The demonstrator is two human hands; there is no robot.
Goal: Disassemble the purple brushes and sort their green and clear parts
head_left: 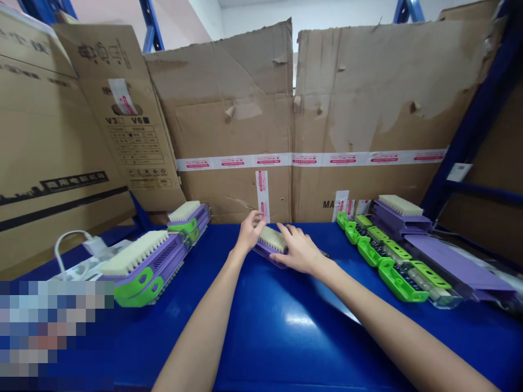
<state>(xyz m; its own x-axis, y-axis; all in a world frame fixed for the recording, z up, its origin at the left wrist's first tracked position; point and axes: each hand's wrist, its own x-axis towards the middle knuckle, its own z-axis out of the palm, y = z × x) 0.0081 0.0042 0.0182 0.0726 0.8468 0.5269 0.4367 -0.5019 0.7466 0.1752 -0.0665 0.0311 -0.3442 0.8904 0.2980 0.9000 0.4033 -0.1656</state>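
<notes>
A small purple brush part (271, 243) with pale bristles lies on the blue table (281, 326), near its far edge. My left hand (249, 231) curls its fingers over the part's left end. My right hand (299, 249) wraps around its right end, fingers bent over the top. Both hands grip the same piece.
Purple-and-green brush assemblies (147, 264) are stacked at the left, with a white cable (67, 239). A row of green-and-clear pieces (392, 261) and purple parts (402, 215) lies at the right. Taped cardboard boxes (286, 125) wall the back. A blue rack post (469, 136) stands right.
</notes>
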